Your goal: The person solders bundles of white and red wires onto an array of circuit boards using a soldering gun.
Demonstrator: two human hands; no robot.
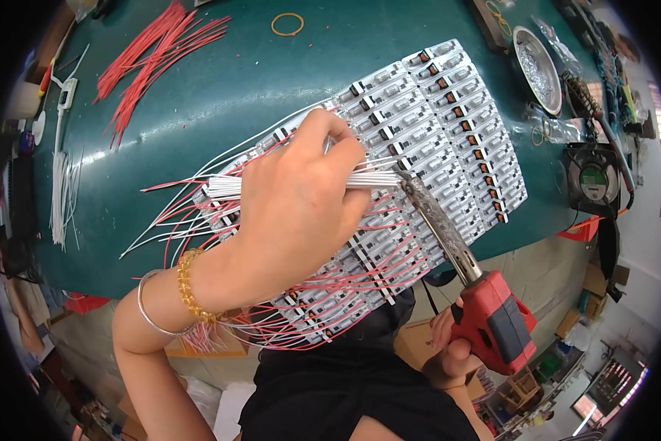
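My left hand (pixel 293 206) is closed around a bundle of white wires (pixel 224 186) whose tips stick out past the fingers on the right. My right hand (pixel 451 349) grips a red and black soldering gun (pixel 496 320) at the lower right; the body of the tool hides some of its fingers. The worn metal barrel slants up to the left, its tip at the wire ends; whether they touch, I cannot tell. Under both lies a tilted panel of small grey modules (pixel 455 140) in rows. Red and white leads (pixel 330 283) trail from its lower left part.
Red wires (pixel 150 62) lie loose at the upper left of the green table (pixel 227 95), with more white wires (pixel 62 195) at the left edge. A rubber band (pixel 287 25) is at the back. On the right are a metal bowl (pixel 537 70) and a small fan (pixel 593 178).
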